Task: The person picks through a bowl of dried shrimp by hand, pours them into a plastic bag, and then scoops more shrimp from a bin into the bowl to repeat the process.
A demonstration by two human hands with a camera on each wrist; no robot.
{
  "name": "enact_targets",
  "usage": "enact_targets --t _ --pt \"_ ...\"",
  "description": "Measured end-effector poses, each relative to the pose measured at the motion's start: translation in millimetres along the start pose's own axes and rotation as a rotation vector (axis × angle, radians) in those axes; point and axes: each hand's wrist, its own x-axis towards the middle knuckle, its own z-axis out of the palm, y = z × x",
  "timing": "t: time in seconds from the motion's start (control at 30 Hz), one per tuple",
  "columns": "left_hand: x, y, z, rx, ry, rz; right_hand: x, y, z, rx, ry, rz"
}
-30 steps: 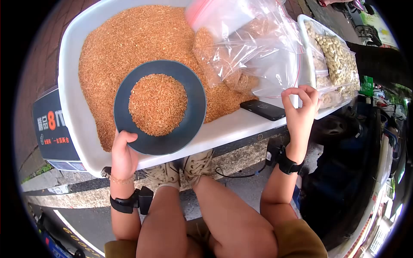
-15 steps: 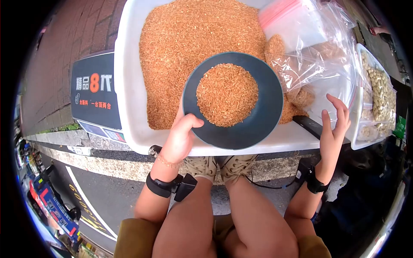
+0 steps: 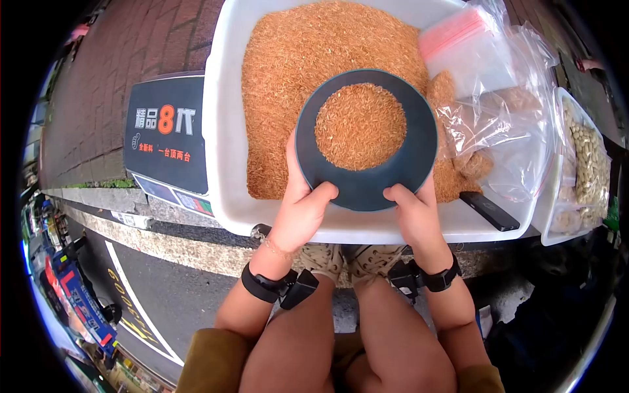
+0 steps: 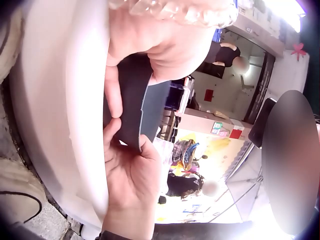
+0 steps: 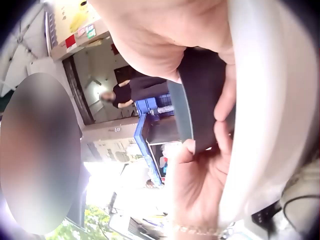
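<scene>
Both hands hold a dark grey-blue bowl (image 3: 367,190) in the head view, over the near side of a big white tub. A round heap of reddish-brown rice grains (image 3: 362,124) lies in the bowl. My left hand (image 3: 298,216) grips its near left rim, thumb over the edge and fingers beneath. On the near right rim my right hand (image 3: 417,216) does the same. From the left wrist view the fingers of the two hands meet under the dark bowl (image 4: 129,100).
The white tub (image 3: 223,177) holds a large mound of the same grains (image 3: 327,33). Clear plastic bags (image 3: 511,150) and a black phone (image 3: 489,211) lie on its right side. A scale box (image 3: 167,137) stands left, and a tray of bagged pale nuts (image 3: 586,164) right.
My right hand, raised and apart from the bowl before, has come left and taken hold of its near right rim. The head view has swung left, so the tub sits farther right in it.
</scene>
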Motion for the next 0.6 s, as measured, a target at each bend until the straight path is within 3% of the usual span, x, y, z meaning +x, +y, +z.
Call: enact_targets --t 0.03,0.1,0.13,0.17,0.2,0.27,0.37,0.43,0.47,0.53,0.6 --pt "0.6 0.9 -2.8 0.002 0.004 0.002 0.6 7.6 -3.4 -0.096 -0.022 -0.223" --pt "3.6 4.3 -9.5 -0.019 -0.076 -0.272 1.1 -4.5 2.2 -0.121 -0.049 -0.198" --pt "4.8 3.6 -6.9 -0.026 -0.061 -0.316 1.6 -13.0 6.4 -0.008 -0.020 -0.006" --pt "4.2 4.8 -5.4 -0.024 -0.060 -0.309 2.8 -18.1 9.1 0.104 0.007 0.185" --pt "2.8 6.1 -4.2 -0.025 -0.060 -0.274 2.6 -15.1 7.7 0.105 0.002 0.180" --pt "1.8 4.6 -7.1 -0.021 -0.062 -0.238 0.5 -4.6 3.5 -0.052 -0.021 -0.077" --pt "1.4 0.7 -12.8 0.179 -0.105 -0.086 1.6 -4.4 8.1 -0.004 0.007 -0.070" --pt "1.4 10.5 -3.1 -0.015 -0.047 -0.273 0.8 -6.2 9.3 -0.004 0.018 -0.073" --pt "1.1 5.2 -4.3 -0.015 -0.046 -0.274 0.8 -6.4 9.2 -0.005 0.030 -0.078" --pt "-0.5 -9.7 -9.3 0.012 0.024 -0.013 -0.6 -0.5 5.1 -0.028 0.020 -0.114" --pt "-0.5 -0.6 -7.8 0.016 -0.020 -0.092 -0.9 -0.3 4.5 -0.054 0.009 -0.149"
